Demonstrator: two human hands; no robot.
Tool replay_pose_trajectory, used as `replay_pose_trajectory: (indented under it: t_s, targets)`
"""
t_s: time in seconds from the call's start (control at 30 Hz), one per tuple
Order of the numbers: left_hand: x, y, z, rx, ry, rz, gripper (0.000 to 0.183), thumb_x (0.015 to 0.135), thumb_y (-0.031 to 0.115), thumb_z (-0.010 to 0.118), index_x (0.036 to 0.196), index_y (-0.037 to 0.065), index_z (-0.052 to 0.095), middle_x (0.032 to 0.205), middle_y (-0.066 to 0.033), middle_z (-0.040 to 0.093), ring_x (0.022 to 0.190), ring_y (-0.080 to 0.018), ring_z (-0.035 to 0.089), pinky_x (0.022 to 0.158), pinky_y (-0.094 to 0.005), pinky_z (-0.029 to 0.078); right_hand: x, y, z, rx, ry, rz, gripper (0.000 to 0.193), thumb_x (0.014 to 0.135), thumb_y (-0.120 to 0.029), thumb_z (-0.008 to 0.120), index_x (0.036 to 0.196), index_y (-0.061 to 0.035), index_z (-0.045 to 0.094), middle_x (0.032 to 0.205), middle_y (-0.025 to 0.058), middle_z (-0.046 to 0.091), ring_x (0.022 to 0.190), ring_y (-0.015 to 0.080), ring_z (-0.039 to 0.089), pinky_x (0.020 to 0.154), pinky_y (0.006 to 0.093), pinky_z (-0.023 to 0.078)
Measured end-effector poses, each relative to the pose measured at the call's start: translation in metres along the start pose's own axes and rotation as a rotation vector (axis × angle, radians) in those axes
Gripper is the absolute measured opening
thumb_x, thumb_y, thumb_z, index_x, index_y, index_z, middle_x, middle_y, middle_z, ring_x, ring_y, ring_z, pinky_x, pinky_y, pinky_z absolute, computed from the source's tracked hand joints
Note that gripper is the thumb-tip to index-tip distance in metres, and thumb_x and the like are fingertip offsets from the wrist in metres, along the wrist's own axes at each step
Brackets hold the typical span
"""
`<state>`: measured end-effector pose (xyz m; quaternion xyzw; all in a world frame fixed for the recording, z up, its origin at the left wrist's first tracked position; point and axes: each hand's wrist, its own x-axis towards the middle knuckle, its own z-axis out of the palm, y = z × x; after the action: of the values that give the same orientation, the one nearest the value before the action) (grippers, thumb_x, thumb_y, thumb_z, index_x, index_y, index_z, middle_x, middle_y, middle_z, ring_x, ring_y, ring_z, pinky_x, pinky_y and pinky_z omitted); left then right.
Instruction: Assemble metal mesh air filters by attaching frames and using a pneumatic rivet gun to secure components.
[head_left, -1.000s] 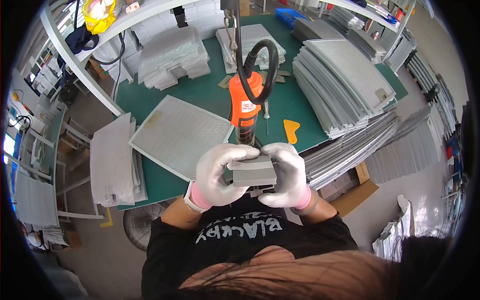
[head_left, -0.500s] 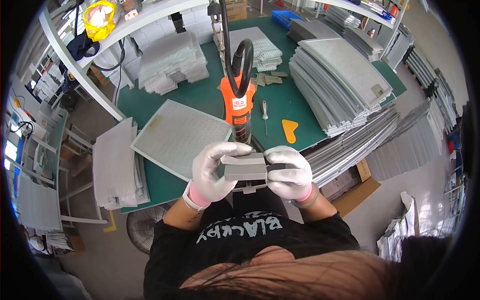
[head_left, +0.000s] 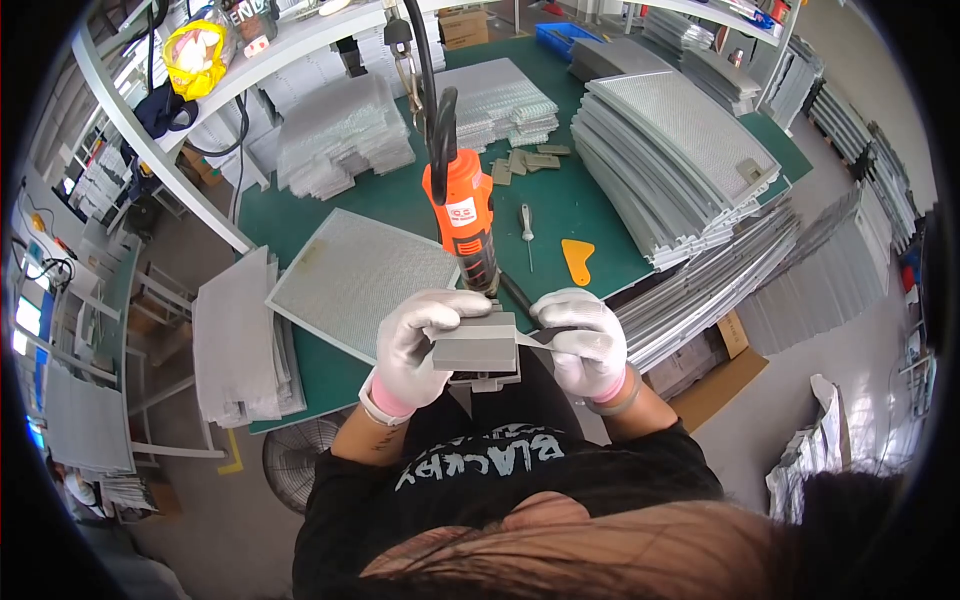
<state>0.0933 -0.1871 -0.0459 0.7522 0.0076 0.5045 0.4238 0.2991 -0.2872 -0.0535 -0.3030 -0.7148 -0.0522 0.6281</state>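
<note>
My gloved left hand (head_left: 408, 340) is closed round the left end of a grey rectangular block (head_left: 474, 354), held in front of my body at the table's front edge. From the block's right end a thin pale strip (head_left: 532, 341) stretches to my right hand (head_left: 585, 345), whose gloved fingers pinch its end. Something dark shows between those fingers; I cannot make out what it is. Just beyond the block hangs an orange power screwdriver (head_left: 466, 218) on a black cord, its lower end near my left fingertips. Below the block, a further grey part is partly hidden.
A framed mesh panel (head_left: 365, 275) lies at left. A hand screwdriver (head_left: 527, 225) and a yellow scraper (head_left: 577, 262) are on the green table (head_left: 545, 215). A tall stack of grey panels (head_left: 680, 150) stands at right, several small grey pieces (head_left: 530, 161) farther back.
The block has shifted slightly left with my left hand. My right hand has drawn apart from it, and the pale strip now spans the gap. The orange power screwdriver appears farther left.
</note>
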Motion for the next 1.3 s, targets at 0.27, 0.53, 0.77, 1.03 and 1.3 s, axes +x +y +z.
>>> replay_pose_trajectory:
  t_s: [0.27,0.53,0.77,1.03,1.3]
  targets:
    - [0.001,0.002,-0.003,0.024,-0.028,0.023,0.035,0.082,-0.004,0.068,0.109,0.007,0.05,0.111,-0.019,0.068,0.102,-0.0328,0.067,0.091,-0.0426,0.052,0.0,0.004,-0.003,-0.135,0.002,-0.075,0.027,0.067,0.004,0.072,0.088,-0.0056,0.059,0.102,0.0156,0.068,0.085,0.0341,0.068,0.074,0.0424,0.057]
    - [-0.006,-0.001,-0.011,-0.087,-0.128,0.003,0.042,0.078,0.007,0.071,0.115,0.008,0.05,0.127,-0.0218,0.06,0.115,-0.0361,0.059,0.098,-0.0453,0.045,-0.007,0.01,-0.002,-0.196,-0.059,-0.117,0.036,0.061,0.007,0.074,0.09,-0.0063,0.059,0.097,0.0161,0.069,0.081,0.0336,0.068,0.072,0.0426,0.057]
    - [-0.003,0.001,-0.013,-0.04,-0.203,0.066,0.055,0.069,0.011,0.074,0.118,0.01,0.05,0.13,-0.0219,0.057,0.117,-0.0369,0.057,0.1,-0.0479,0.043,-0.011,0.011,0.0,-0.177,-0.01,-0.103,0.037,0.061,0.006,0.074,0.092,-0.0064,0.058,0.097,0.0154,0.068,0.081,0.0335,0.068,0.073,0.0422,0.057]
    - [-0.009,0.0,-0.006,-0.029,-0.079,0.037,0.051,0.072,0.021,0.081,0.111,0.008,0.052,0.118,-0.019,0.061,0.116,-0.0381,0.057,0.099,-0.05,0.044,-0.015,0.015,0.003,-0.198,-0.036,-0.122,0.037,0.061,0.007,0.074,0.092,-0.0061,0.059,0.098,0.0148,0.068,0.082,0.033,0.068,0.074,0.0421,0.057]
    - [-0.011,-0.003,-0.011,-0.057,-0.123,0.069,0.057,0.063,0.009,0.081,0.112,0.008,0.053,0.114,-0.0169,0.064,0.111,-0.0365,0.06,0.097,-0.0492,0.046,-0.019,0.022,0.013,-0.166,-0.11,-0.164,0.037,0.059,0.001,0.071,0.093,-0.0071,0.061,0.089,0.0075,0.06,0.079,0.0281,0.061,0.066,0.0399,0.051]
